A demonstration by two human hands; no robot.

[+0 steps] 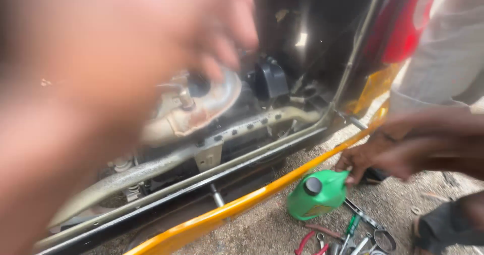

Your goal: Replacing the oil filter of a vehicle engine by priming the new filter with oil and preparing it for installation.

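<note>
A: What is the left hand (116, 48) doing?

B: It is filling the upper left of the head view, very blurred, and reaching toward the rusty metal engine cover (201, 106) inside the open vehicle bay. Its fingertips (222, 58) are hanging just above that cover, beside a dark round opening (199, 86). I cannot tell whether its grip is spread or pressed together.

A: And the right hand?

B: I am not seeing it anywhere.

A: Whose hand is coming in from the right?

B: That is another person's hand (365, 159), and it is touching the top edge of a green plastic jug (316, 194) with a black cap. The jug is lying tilted on the gravel ground (267, 230), well to the lower right of the engine cover, just outside the yellow body rail (242, 204).

A: Anything else near the jug?

B: Pliers with red handles (308, 242), a green-handled screwdriver (350, 230) and a few spanners (364, 242) are lying just below it.
</note>
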